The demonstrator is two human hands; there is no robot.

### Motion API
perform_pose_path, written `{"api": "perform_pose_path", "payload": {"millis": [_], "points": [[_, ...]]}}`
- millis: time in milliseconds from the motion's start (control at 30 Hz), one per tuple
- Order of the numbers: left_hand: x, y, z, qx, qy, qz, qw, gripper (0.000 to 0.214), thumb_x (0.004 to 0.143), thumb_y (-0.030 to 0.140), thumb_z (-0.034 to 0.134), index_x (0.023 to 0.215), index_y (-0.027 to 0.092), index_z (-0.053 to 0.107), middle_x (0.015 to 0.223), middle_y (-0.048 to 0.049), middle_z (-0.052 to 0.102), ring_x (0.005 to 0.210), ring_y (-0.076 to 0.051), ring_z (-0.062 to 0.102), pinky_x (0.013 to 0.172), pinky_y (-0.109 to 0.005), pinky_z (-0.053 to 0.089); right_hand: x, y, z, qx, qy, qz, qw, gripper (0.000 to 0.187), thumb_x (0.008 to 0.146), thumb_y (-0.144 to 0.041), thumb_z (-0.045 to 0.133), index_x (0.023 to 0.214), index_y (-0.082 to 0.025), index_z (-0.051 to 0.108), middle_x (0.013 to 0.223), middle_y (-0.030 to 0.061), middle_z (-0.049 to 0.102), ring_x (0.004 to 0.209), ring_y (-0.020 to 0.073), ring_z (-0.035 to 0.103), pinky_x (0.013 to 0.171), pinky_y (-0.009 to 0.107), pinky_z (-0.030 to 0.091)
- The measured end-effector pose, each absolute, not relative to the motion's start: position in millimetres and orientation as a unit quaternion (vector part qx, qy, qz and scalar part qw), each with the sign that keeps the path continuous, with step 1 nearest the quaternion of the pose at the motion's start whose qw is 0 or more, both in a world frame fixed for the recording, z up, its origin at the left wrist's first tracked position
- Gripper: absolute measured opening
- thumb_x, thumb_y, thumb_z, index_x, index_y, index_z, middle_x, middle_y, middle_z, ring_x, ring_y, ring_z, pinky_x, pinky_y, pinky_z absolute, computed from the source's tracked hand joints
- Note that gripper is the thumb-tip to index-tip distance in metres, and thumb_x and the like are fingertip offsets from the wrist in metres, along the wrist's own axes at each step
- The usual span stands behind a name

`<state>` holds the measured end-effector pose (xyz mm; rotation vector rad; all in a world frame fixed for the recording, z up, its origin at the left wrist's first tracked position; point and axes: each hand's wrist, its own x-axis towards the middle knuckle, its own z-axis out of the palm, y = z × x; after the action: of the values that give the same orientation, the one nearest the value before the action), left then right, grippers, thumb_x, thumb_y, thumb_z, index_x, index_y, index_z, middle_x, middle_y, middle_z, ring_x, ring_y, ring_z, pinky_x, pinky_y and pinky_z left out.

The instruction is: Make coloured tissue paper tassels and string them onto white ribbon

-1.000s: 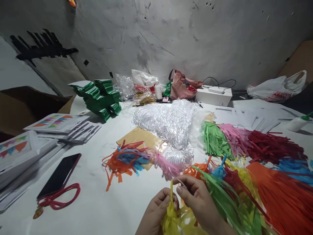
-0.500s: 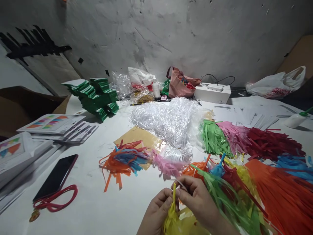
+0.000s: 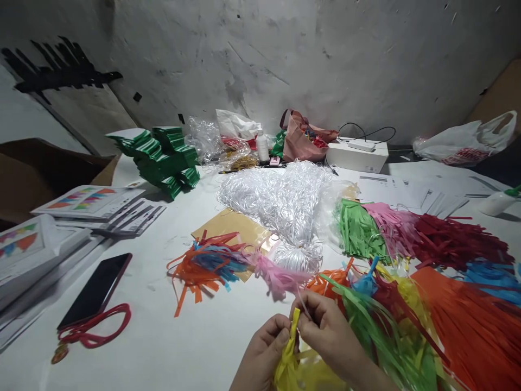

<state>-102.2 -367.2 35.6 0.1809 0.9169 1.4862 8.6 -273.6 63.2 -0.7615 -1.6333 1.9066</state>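
Note:
My left hand (image 3: 264, 347) is closed on a yellow paper tassel (image 3: 287, 363), pinching it just below its twisted top loop, which points up. Close against it, my right hand (image 3: 328, 328) pinches a thin white string (image 3: 304, 307) by the loop. The fingertips partly hide where string and tassel meet. Past my fingers lie a pink tassel (image 3: 280, 274) and an orange and blue bunch (image 3: 207, 266). Beside my right wrist are a light green tassel (image 3: 378, 320), a blue one (image 3: 367, 282) and a yellow one (image 3: 411, 296).
A heap of white string (image 3: 280, 201) lies mid-table on a brown envelope (image 3: 228, 225). To the right spread green (image 3: 360, 228), dark red (image 3: 456, 241) and orange fringe (image 3: 468, 320). On the left are a phone (image 3: 95, 290), printed sheets (image 3: 85, 203) and green folded stacks (image 3: 163, 160).
Both hands stay together at the yellow tassel, its loop now leaning slightly right. The right fingers have shifted slightly with the string. The whole view has moved a little.

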Motion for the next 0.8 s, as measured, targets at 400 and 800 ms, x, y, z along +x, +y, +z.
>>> {"api": "perform_pose_path", "payload": {"millis": [400,800], "points": [[-101,-376,31,0.26,0.549,0.626,0.489,0.032,0.077,0.048,0.079,0.093,0.021,0.073,0.091,-0.0053,0.072,0.093,-0.024,0.064,0.087,-0.032,0.049,11,-274,49,-0.277,-0.747,0.544,0.264,0.007,0.084,-0.018,0.047,0.078,-0.021,0.045,0.063,-0.0077,0.037,0.057,0.0096,0.034,0.052,0.022,0.026],[-100,-372,20,0.126,0.538,0.662,0.506,0.035,0.065,0.045,0.088,0.08,0.02,0.07,0.073,0.0008,0.067,0.064,-0.015,0.06,0.064,-0.024,0.049,17,-268,42,-0.292,-0.763,0.524,0.242,0.015,0.096,-0.032,0.049,0.102,-0.02,0.057,0.07,-0.0051,0.048,0.064,0.0127,0.048,0.06,0.023,0.034]]}}
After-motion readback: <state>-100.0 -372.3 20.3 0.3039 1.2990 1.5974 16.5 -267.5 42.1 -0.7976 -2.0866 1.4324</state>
